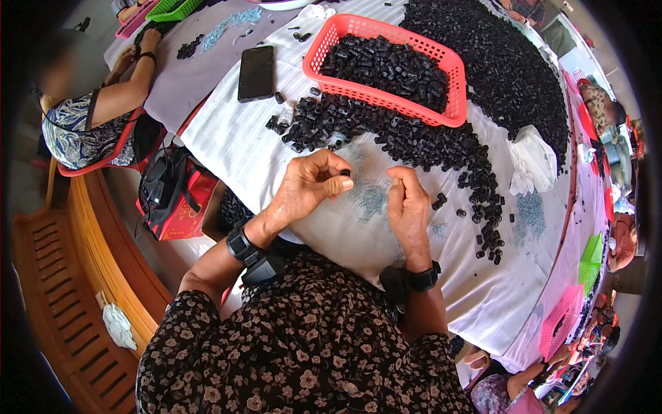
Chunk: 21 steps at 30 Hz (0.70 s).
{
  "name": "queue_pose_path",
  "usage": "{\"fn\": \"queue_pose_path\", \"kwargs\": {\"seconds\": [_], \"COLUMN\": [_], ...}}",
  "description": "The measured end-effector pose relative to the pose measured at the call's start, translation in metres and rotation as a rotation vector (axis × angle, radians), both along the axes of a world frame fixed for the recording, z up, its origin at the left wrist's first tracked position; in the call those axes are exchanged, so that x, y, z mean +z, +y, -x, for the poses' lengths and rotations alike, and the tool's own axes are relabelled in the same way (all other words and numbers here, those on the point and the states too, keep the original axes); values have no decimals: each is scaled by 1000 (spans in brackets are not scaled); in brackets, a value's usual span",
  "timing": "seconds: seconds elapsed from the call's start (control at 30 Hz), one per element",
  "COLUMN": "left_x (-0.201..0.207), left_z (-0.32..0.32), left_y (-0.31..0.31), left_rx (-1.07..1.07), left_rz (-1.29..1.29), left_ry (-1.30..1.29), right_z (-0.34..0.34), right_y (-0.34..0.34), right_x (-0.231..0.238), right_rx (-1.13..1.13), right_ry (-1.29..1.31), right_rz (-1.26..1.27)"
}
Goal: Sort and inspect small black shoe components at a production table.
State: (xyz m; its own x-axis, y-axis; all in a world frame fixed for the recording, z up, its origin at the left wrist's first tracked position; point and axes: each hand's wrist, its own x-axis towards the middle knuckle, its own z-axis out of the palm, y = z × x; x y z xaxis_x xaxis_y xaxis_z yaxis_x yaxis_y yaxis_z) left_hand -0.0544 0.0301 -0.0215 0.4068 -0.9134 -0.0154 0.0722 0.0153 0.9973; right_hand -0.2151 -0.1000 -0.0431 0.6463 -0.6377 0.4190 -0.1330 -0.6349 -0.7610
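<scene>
Between the thumb and forefinger of my left hand (314,185) is a small black cylindrical piece (345,172). My right hand (407,203) is just to its right, thumb and forefinger pinched together; whatever they hold is too small or hidden. Under and between my hands, small pale blue pieces (372,199) lie scattered on the white cloth (331,238). Beyond them spreads a band of loose black cylindrical pieces (414,141). A red perforated basket (457,110) full of the same black pieces stands behind that band.
A black phone (256,74) lies left of the basket. A large black heap (496,69) covers the far right, with crumpled white plastic (532,160) at its near edge. Another person (96,117) works at the left; a wooden bench (72,297) and a red bag (186,203) are beside me.
</scene>
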Motion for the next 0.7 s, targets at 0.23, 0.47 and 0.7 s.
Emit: {"fn": "queue_pose_path", "kwargs": {"seconds": [0.23,0.47,0.7], "left_x": [31,33,20], "left_z": [-33,-57,5], "left_y": [-51,-101,-44], "left_rx": [160,339,-43], "left_rz": [-54,367,139], "left_ry": [-193,-187,-461], "right_z": [1,1,4], "right_y": [0,-4,2], "right_x": [-7,-13,-3], "right_rx": [8,63,125], "right_ry": [-78,-187,-267], "right_rz": [-348,-514,-593]}}
